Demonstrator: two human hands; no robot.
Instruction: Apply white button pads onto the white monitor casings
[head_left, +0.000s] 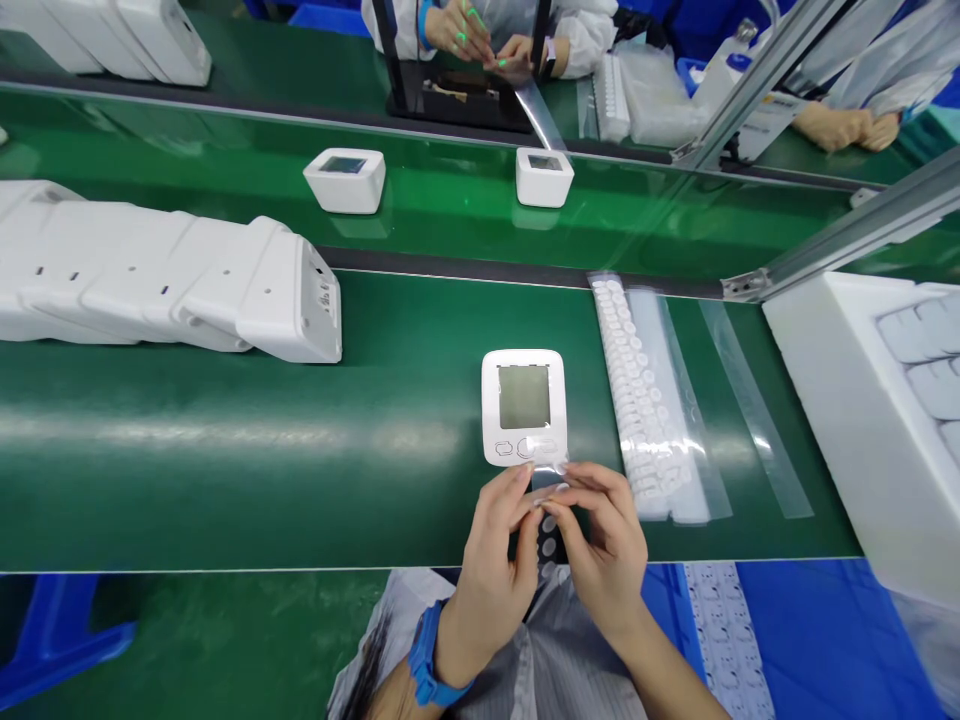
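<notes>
Both hands meet at the bench's front edge, just below a white device with a grey display [524, 397] that looks like a blood pressure monitor. My left hand [495, 545] and my right hand [609, 545] pinch a clear strip of round stickers [549, 547], fingertips nearly touching in the middle. A blue band circles my left wrist. The strip's upper end reaches the device's lower edge; whether it touches cannot be made out. Fingers hide part of the strip. The device lies face up, buttons towards me.
White housings [285, 290] stand in a row at left. More dotted strips [637, 400] and a clear strip [757, 420] lie at right, beside a white foam box [832, 400]. Two white devices [345, 182] sit on the green belt behind. A co-worker's hands [480, 40] are beyond.
</notes>
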